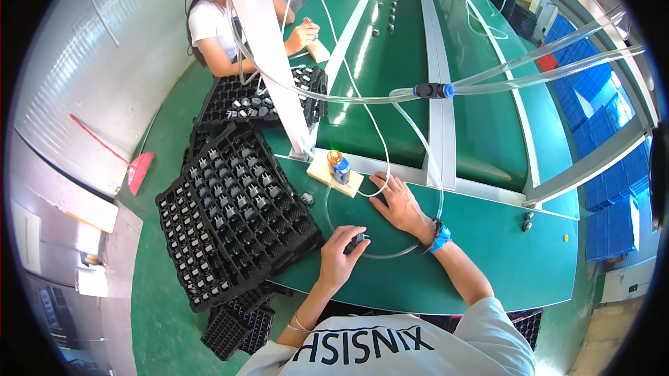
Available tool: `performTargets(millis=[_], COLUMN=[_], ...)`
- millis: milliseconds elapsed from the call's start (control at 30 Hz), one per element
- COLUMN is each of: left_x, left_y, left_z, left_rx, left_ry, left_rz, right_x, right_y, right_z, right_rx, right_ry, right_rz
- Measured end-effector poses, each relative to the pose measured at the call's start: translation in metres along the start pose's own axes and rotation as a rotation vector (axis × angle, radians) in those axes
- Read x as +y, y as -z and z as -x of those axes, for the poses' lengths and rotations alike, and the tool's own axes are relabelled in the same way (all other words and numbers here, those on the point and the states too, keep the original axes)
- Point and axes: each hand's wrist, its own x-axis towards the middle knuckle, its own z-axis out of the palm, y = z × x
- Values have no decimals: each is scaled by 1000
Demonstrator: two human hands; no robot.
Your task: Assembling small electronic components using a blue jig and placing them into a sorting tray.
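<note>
My left hand [339, 256] pinches a small dark plug-like part [359, 239] between thumb and fingers, just above the green table. Its pins point to the right. My right hand [401, 205] lies on the table with its fingers stretched out, the fingertips beside a thin clear tube. Just left of those fingertips, a small blue and orange device [340, 168] stands on a pale yellow block [354, 183]. Near the block a loose small grey part [307, 198] sits by the tray edge. The black tray [296, 226] at my left holds rows of similar pronged parts.
More black trays [174, 233] are stacked below and behind it. A white post [268, 48] rises at the table's far edge, with air tubes [334, 99] hanging across. Beyond runs a green conveyor [390, 69] carrying small parts. Co-workers [219, 31] sit along its left side.
</note>
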Motion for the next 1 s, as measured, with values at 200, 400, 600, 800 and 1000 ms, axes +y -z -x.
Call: performTargets(millis=[200,400,600,800,1000], left_x=[4,-2,-6,-6,-7], left_y=[1,3,2,2,2], left_z=[-1,2,-3,-3,-3], left_rx=[6,54,17,25,9], left_ry=[-7,30,33,113,166], left_rz=[24,75,101,236,265], right_x=[0,-1,0,2,0], right_y=[1,-1,1,1,1], right_z=[0,1,-1,-2,-1], right_rx=[-5,-8,-8,-13,-6], right_ry=[-7,-10,-12,-7,-13], right_rz=[0,-17,-6,-23,-15])
